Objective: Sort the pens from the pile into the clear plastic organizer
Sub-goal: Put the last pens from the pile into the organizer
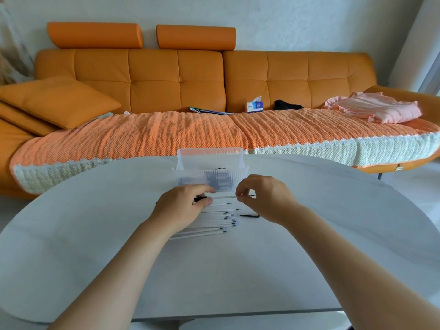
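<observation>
Now left hand point(183, 203) and right hand point(264, 198) pinch one pen point(225, 197); a slack grip might drop it beside the organizer point(209, 153).

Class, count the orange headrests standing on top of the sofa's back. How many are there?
2. The left headrest stands above the left part of the sofa; the right headrest stands beside it, nearer the middle. None appears hidden.

Orange sofa point(152, 77), tissue box point(254, 106), pink cloth point(378, 108)
</observation>
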{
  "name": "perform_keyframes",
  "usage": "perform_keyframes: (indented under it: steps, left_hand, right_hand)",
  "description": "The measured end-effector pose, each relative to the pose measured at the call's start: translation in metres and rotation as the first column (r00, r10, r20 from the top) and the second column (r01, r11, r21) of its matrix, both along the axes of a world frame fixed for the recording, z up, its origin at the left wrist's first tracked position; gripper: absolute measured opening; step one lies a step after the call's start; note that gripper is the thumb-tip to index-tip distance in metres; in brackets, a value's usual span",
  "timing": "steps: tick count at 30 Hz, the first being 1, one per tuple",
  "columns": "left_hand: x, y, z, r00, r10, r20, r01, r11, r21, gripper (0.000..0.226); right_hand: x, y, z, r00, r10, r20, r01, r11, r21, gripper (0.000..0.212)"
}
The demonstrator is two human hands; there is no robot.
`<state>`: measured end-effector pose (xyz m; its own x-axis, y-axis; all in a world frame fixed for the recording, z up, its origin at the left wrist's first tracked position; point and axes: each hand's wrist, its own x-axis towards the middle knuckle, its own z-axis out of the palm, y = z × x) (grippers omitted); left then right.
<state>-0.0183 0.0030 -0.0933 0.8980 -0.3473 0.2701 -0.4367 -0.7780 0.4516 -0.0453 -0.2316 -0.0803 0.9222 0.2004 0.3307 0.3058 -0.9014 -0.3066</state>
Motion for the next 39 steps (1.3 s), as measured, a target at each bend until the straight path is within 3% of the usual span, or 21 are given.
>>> perform_keyframes:
  steps: [5,10,21,26,32,35,39]
  left_hand:
    - [-0.002,-0.007,-0.002,1.0,-0.014,0.021,0.014,1.0,0.01,0.016]
    - [0.001,-0.001,-0.004,1.0,0.029,0.01,-0.029,0.999,-0.025,0.01]
    - [-0.012,-0.017,0.0,0.998,-0.067,-0.001,0.067,0.995,-0.072,0.016]
    - [-0.013,-0.021,-0.001,0.997,-0.059,0.052,0.063,0.995,-0.078,0.01]
    - [-0.017,-0.021,-0.001,0.98,-0.039,0.193,0.048,0.998,-0.04,0.006]
    - [-0.017,-0.022,0.0,0.954,-0.05,0.294,0.065,0.997,-0.04,0.003]
    - [-0.013,-0.021,-0.003,0.912,-0.087,0.401,0.09,0.996,0.012,0.004]
  right_hand:
    - [-0.002,0.003,0.005,0.999,0.018,-0.029,-0.017,1.0,0.026,0.024]
    - [-0.002,-0.013,0.007,0.987,-0.076,-0.141,0.093,0.988,0.121,0.01]
    - [-0.004,0.008,0.007,0.981,0.026,-0.193,0.037,0.949,0.313,0.013]
    - [-0.005,0.02,0.003,0.99,0.019,-0.143,0.017,0.969,0.246,0.004]
    - [-0.008,0.025,0.008,0.996,0.065,-0.068,-0.06,0.995,0.075,0.009]
    - [-0.008,0.029,0.008,0.993,0.083,-0.084,-0.072,0.99,0.124,0.011]
    - [-0.006,0.029,0.008,0.971,0.105,-0.213,-0.035,0.95,0.309,0.021]
